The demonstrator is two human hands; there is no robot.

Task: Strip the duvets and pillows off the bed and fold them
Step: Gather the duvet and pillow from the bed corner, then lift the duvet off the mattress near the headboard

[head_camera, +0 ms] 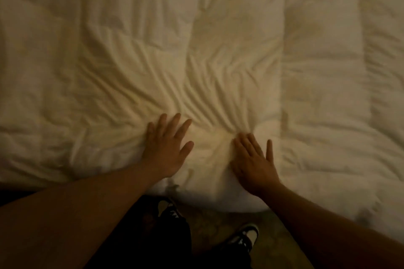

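Overhead, a white duvet [196, 39] is shown spread across the bed, filling nearly the whole view from the left edge to the right. Its surface is divided by stitched seams into soft panels, and a long fold line is seen running down the right part. Creases are fanned outward across the middle of the cloth, converging on the near edge where it is pressed down. That near edge is seen bulging over the side of the bed, just in front of the person's legs.

Two bare forearms are extended from the lower corners toward the duvet. The left hand [166, 148] is laid palm-down on the cloth near its front edge, fingers straight and spread wide. The right hand [254, 162] is laid flat just beside it, fingers straight and held closer together, the thumb set apart. Nothing is gripped by either hand; a small mound of cloth is raised between them.

Below the bed edge, dark trousers [166, 236] and two dark-and-white shoes [247, 235] are seen on a dim floor [207, 220].
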